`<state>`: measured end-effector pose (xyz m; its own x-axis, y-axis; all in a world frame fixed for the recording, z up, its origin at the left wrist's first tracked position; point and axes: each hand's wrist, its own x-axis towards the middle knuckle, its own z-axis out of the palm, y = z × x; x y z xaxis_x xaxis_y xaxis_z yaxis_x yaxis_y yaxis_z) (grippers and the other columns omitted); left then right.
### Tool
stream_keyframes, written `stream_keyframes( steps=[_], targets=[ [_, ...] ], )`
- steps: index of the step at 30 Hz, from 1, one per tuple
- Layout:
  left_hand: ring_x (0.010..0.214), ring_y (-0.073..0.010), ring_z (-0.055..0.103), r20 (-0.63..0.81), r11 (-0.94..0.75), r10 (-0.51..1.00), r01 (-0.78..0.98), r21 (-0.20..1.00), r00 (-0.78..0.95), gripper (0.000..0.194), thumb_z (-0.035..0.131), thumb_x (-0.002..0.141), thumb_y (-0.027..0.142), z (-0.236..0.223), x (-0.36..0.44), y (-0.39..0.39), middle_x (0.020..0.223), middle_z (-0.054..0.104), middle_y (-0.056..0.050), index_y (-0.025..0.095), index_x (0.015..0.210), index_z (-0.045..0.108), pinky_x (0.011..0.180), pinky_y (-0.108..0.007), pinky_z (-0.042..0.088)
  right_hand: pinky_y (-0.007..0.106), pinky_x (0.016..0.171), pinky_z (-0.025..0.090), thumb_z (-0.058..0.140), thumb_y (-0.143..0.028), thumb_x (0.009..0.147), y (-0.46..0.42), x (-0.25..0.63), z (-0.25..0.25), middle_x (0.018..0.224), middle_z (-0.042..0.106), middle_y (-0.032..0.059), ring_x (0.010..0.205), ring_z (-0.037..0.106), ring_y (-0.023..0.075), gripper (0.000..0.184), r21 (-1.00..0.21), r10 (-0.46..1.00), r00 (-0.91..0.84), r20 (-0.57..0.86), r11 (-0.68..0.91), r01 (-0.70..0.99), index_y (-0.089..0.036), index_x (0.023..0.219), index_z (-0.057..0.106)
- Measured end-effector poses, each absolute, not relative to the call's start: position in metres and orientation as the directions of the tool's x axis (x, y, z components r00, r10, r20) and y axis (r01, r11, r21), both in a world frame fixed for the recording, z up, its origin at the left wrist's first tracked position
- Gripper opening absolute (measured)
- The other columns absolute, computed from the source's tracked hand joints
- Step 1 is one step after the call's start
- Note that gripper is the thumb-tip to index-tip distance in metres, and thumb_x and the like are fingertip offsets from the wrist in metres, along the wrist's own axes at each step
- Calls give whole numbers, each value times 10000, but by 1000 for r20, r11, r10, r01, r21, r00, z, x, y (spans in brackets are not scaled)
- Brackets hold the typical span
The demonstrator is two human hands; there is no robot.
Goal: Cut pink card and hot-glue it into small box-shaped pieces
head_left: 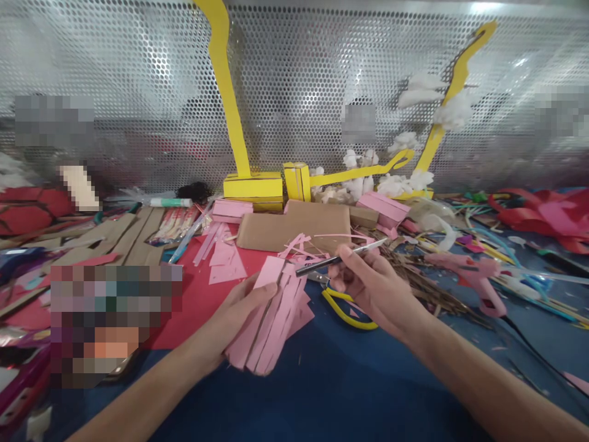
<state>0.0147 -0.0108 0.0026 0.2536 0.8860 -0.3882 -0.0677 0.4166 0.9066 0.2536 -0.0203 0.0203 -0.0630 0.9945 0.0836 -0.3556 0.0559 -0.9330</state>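
Observation:
My left hand (246, 301) is closed around a pink box-like craft piece (271, 319) with dark lines along its length, thumb on top. In my right hand (368, 279) a slim dark pen-like tool (322, 264) is pinched between thumb and fingers. The tool's black end is close to the upper right edge of the pink piece; I cannot tell if they touch. Its pale, pointed end faces away to the right. Yellow-handled scissors (347, 307) lie below my right hand, partly hidden. Pink paper strips (299, 245) lie just beyond the craft piece.
Behind my hands is a brown cardboard piece (317, 218). Yellow craft shapes (253, 184) stand near the perforated metal wall (294, 73). A pink glue gun (478, 276) with a black cord lies right. Red paper (197, 307) and cardboard strips (138, 233) lie left.

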Motion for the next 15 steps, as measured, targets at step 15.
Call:
stream_keyframes(
  steps=[15],
  targets=[
    [1241,-282,646,-255,274,890,3,962,378,549,770,833,491,8,12,-11,1354,699,-84,235,1306,656,997,-325,537,210,559,470,734,-444,916,-13,260,10,675,703,14,551,605,89,300,-948,989,-106,105,67,-312,-159,826,720]
  ],
)
